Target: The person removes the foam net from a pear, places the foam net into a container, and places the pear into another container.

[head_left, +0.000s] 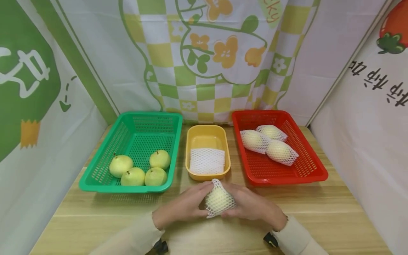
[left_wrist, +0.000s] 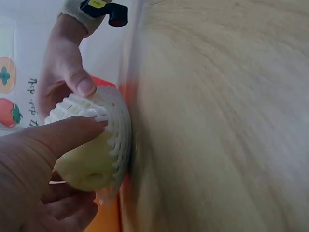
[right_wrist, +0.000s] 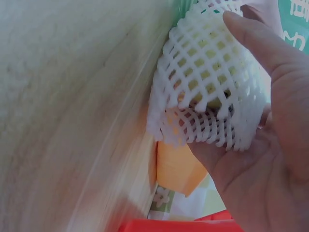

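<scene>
Both hands hold one pear [left_wrist: 87,164] partly inside a white foam net sleeve [right_wrist: 203,72], close over the front of the table. From the left, my left hand [head_left: 188,203] grips it, thumb on the net's edge and fingers round the other side. The pear's end is bare on that side in the left wrist view. My right hand [head_left: 250,203] grips the netted pear from the right, its thumb laid along the mesh. Toward the right hand, the net's loose end stands open past the fruit in the right wrist view.
Left, a green basket [head_left: 84,183] holds several bare pears [head_left: 133,177]. Behind the hands, a yellow bin [head_left: 204,131] contains flat white foam nets [head_left: 207,161]. A red basket [head_left: 318,175] with three netted pears [head_left: 282,152] stands right. Printed curtains [head_left: 204,95] enclose the wooden table [head_left: 334,219].
</scene>
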The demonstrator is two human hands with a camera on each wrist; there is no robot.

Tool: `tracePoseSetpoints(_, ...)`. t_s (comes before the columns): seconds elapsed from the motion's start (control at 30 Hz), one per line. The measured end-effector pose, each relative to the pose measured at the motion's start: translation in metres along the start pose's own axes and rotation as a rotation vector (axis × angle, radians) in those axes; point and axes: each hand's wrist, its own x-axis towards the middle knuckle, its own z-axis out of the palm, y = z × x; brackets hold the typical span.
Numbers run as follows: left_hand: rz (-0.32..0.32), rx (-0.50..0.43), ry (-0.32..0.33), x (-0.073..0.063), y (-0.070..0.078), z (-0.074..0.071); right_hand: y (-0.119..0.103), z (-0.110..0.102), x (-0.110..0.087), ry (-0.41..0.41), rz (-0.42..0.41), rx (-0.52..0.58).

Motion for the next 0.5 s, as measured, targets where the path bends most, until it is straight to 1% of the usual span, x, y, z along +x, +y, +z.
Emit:
tracePoseSetpoints(0.13,0.019,0.006,0.015,0.0075,0.0042,0.0054,-0.0006,0.0005,-0.001,0.012,0.016,-0.02)
tracePoseSetpoints(0.23,0.007,-0.023,0.029,0.0098,0.0054,0.0077,-0.0012,0.0005,-0.0016,0.016,0.024,-0.025)
tracePoseSetpoints(0.37,0.004,-0.084,0.053,0.0088,0.0055,0.0078,-0.002,-0.0013,-0.0033,0.006,0.031,-0.012)
tracePoseSetpoints(0.5,0.021,-0.085,0.101,0.004,0.0036,0.0061,-0.0023,-0.0047,-0.0059,-0.004,0.029,0.016)
